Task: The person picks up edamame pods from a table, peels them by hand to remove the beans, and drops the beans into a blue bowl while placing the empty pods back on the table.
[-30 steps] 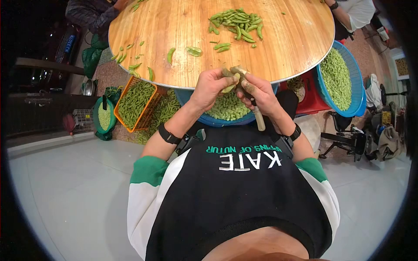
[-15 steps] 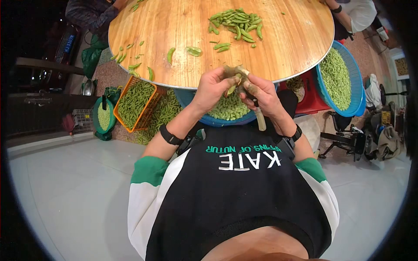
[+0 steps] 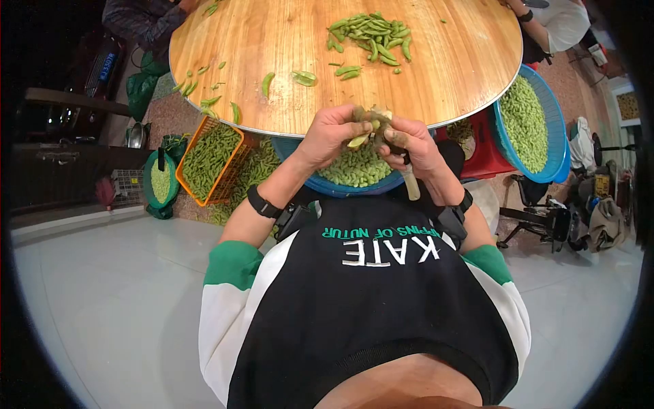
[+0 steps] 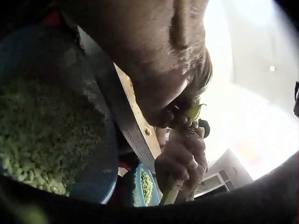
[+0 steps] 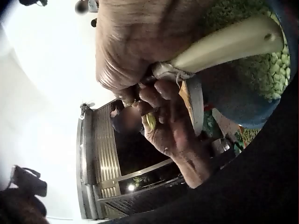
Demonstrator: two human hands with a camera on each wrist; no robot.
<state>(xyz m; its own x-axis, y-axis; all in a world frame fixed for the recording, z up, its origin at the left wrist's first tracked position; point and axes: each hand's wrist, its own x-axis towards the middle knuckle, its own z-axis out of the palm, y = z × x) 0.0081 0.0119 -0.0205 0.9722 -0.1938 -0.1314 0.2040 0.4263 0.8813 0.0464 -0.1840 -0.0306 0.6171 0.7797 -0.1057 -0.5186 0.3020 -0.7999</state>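
In the head view, my left hand (image 3: 332, 138) pinches a green bean pod (image 3: 357, 142) between thumb and fingers. The pod's curved tip (image 4: 194, 112) sticks out past the fingertips in the left wrist view. My right hand (image 3: 418, 148) grips a tool with a pale handle (image 3: 411, 185), which points back toward my body. A hole marks the handle's end, and wrapping (image 5: 168, 71) covers its other end in the right wrist view; the working end is hidden by my fingers. Both hands meet fingertip to fingertip above a blue basin (image 3: 319, 184) of shelled beans (image 3: 359, 170).
A round wooden table (image 3: 286, 41) bears a pile of pods (image 3: 368, 31) and scattered pods. An orange crate (image 3: 206, 202) of pods stands to the left, a blue basket (image 3: 560, 129) of shelled beans to the right. Other people (image 3: 555, 27) sit across the table.
My right hand has shifted slightly right with the tool, its handle swinging a little outward. The pod has shifted slightly in my left fingers. The pods on the table stay put.
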